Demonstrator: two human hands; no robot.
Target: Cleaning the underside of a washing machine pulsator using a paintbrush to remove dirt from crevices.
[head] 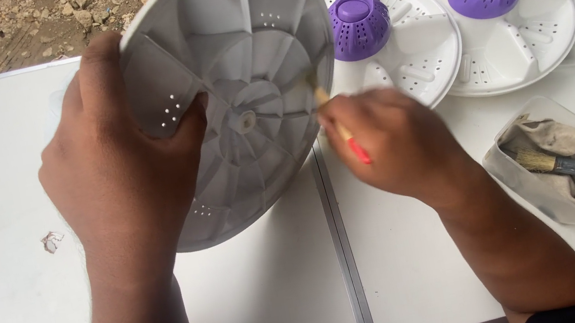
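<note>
White folding table (273, 306) outdoors | left hand (120, 175) gripped ribbed white disc (236, 92), tilted above table | right hand (394, 142) pinched small brush (345, 131) at disc's ribs | step: brushing underside, apparently | next likely needs turning disc

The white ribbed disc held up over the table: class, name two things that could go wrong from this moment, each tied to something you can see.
1. The left hand alone grips the white disc by its rim, tilted above the table; it might slip and drop.
2. The right hand works a small brush close to the two purple-capped discs; an elbow or the tilted disc could knock them.
</note>
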